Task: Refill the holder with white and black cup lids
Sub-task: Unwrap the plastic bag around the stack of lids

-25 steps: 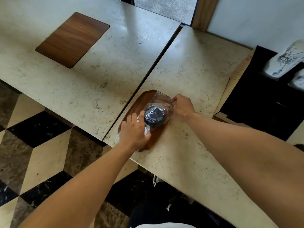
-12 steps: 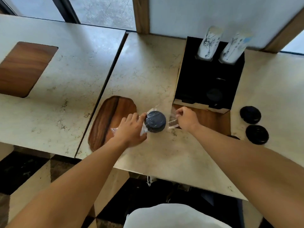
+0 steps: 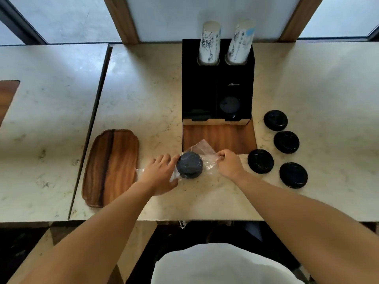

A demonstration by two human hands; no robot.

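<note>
left hand (image 3: 159,173) wrapped around a clear plastic sleeve (image 3: 202,153), fingers curled against the stack of black lids (image 3: 189,165) inside it. right hand (image 3: 228,163) pinched closed on the sleeve's loose open end, just right of the stack. stack lies on the counter (image 3: 143,95), end face toward camera, near the front edge. just behind it a wooden inset (image 3: 227,138), and on that the black holder (image 3: 196,87). holder's front right compartment has a few black lids (image 3: 229,104); front left compartment too dark to tell. two paper cup stacks (image 3: 210,43) stand in the holder's back slots, tilted toward the wall. four loose black lids (image 3: 275,120) lie flat on the counter right of the holder, apart from each other. wooden tray (image 3: 111,167) left of the left hand. no white lids made out.
</note>
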